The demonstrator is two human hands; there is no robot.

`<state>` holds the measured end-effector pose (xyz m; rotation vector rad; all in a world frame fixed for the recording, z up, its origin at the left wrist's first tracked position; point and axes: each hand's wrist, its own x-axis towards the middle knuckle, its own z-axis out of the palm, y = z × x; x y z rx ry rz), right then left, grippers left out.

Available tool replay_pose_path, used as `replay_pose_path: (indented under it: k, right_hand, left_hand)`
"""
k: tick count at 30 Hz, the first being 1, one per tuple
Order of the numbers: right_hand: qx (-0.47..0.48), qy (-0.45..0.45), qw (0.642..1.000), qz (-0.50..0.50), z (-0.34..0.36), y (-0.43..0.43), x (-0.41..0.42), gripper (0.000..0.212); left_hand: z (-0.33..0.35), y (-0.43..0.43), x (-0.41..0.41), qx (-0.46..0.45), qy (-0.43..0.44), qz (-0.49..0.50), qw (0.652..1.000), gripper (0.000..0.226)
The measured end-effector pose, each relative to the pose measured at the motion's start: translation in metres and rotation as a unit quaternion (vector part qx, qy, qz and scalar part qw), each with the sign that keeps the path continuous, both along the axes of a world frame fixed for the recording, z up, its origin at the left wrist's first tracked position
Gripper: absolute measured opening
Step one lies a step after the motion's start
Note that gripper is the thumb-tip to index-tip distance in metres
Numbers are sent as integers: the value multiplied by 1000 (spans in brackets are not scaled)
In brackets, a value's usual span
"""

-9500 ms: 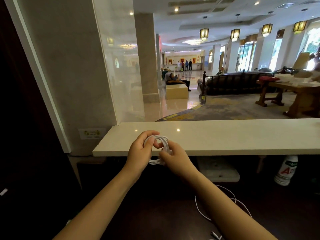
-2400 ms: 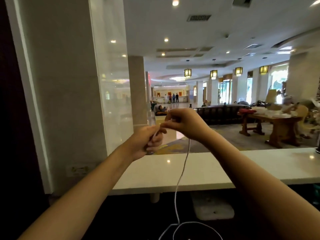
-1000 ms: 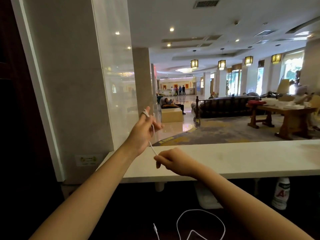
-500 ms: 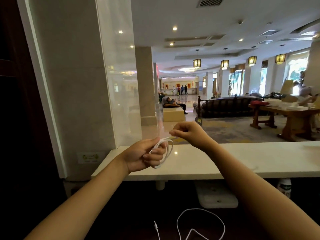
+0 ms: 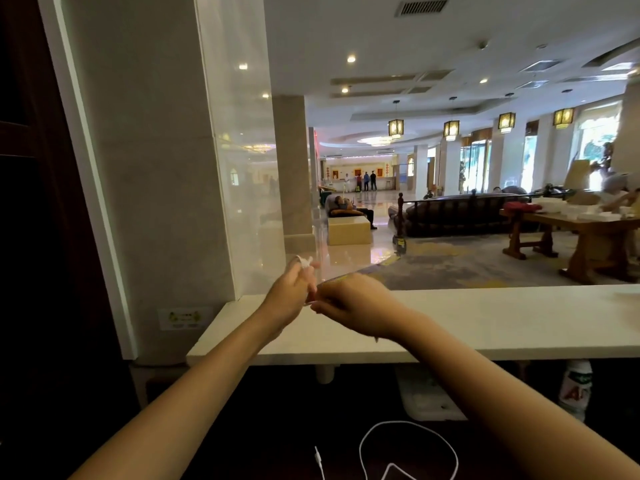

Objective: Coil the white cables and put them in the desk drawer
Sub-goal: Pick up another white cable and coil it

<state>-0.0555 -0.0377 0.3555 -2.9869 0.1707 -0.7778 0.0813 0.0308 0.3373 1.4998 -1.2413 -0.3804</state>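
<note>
White cable is going round the left hand, w/ a bit poking up over the fingertips at about 1 o'clock. That hand is curling shut on the wraps, over the pale counter. Just to its right, the right hand is pinching shut on the thin bit of cable between the 2 hands, nearly touching the left. I think this is the coiling step, not near done.

More white cable, the loose loop, is lying low on the dark desk at 6 o'clock, w/ its plug end pointing up toward 12. Its long side is running left to right. Can't tell if it joins the held cable.

Next move: prob. feeding more cable round the fingers, keeping it snug. No drawer showing yet. A bottle is standing under the counter at 4 o'clock.
</note>
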Motion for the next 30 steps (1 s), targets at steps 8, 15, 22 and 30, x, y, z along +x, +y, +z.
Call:
replay_pose_path:
  k: [8,15,22,30]
  right_hand:
    - [81,-21,997,0,29,-33,-8,18]
    - [267,34,961,66,0,-26,1,35]
    - [344,6,938,50,-11,-30,0,45]
    - [214,57,975,-13,-15,-34,-4,25]
  left_hand:
    - [-5,17,13,127,293,-302,898,39]
    - [-6,26,17,100,343,-359,862,21]
    - [-13,30,10,46,317,-241,916,26]
    - [-35,32,-2,108,226,-101,963,29]
